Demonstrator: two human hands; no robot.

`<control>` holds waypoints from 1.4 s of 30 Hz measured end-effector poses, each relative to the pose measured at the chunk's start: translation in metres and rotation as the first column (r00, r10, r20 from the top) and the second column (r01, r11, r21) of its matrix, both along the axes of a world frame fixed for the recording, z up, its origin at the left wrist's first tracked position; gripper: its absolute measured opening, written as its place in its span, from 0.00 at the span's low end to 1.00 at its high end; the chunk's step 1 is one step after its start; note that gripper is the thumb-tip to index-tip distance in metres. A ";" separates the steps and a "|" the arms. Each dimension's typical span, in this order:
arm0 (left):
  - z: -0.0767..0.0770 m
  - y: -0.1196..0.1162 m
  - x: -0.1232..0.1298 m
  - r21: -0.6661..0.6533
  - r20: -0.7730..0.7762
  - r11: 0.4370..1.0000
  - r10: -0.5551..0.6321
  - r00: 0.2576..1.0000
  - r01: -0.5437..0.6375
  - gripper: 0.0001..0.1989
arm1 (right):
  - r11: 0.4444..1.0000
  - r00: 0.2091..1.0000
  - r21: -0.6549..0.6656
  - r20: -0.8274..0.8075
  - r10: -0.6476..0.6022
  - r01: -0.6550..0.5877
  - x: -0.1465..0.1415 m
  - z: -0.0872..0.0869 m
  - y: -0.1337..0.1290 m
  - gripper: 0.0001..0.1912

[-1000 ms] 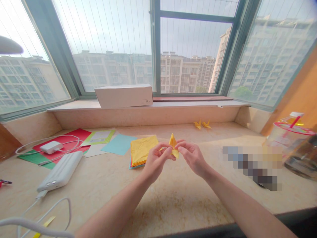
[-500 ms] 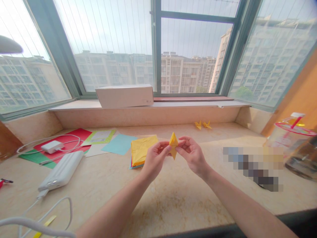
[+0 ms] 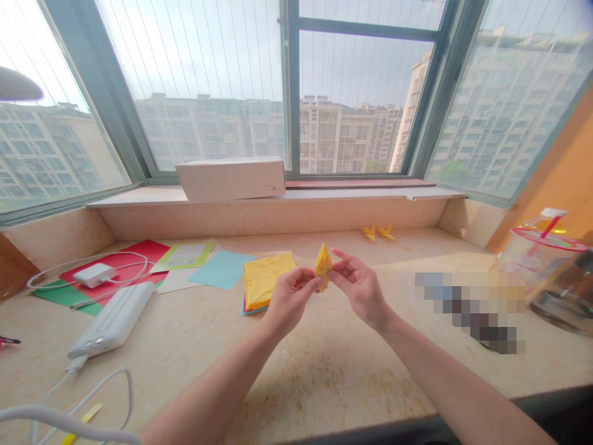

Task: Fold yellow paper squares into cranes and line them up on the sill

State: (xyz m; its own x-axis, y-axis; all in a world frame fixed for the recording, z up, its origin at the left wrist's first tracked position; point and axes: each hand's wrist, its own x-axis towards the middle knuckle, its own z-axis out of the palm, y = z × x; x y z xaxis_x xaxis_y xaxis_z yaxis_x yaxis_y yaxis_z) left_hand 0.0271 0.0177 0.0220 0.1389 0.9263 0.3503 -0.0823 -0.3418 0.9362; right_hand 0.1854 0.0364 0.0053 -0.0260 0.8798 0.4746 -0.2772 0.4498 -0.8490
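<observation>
A small folded piece of yellow origami paper [image 3: 323,261] is held up over the counter, its pointed tip upward. My left hand [image 3: 293,298] pinches its left side between thumb and fingers. On the other side, the thumb and fingers of my right hand [image 3: 360,288] grip it too. My fingertips cover much of its lower part. Just left of and behind my left hand lies a stack of yellow paper [image 3: 265,281] with blue and red edges underneath. Two folded yellow paper cranes [image 3: 377,232] stand at the back of the counter.
Left are coloured sheets [image 3: 221,269], a white charger [image 3: 95,275] with cables and a white power bank [image 3: 112,320]. A white box [image 3: 231,180] sits on the window ledge. A cup with a red straw [image 3: 540,253] and a blurred-out patch [image 3: 472,312] are at right.
The lower point of the folded yellow paper, which hung below my fingers, now barely shows. Both hands keep their pinch. The view has shifted slightly.
</observation>
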 end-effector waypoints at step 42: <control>-0.006 0.002 -0.001 0.075 -0.005 0.996 -0.050 0.999 0.051 0.12 | 0.975 0.948 0.216 0.299 -0.113 0.048 0.011 0.002 0.000 0.09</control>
State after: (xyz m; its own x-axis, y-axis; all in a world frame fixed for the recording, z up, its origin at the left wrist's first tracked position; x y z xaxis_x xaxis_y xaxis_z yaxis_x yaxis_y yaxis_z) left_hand 0.0264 0.0193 0.0161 0.1858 0.8890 0.4186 -0.0988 -0.4069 0.9081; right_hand 0.1966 0.0361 0.0075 -0.1319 0.7704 0.6237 0.0273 0.6318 -0.7746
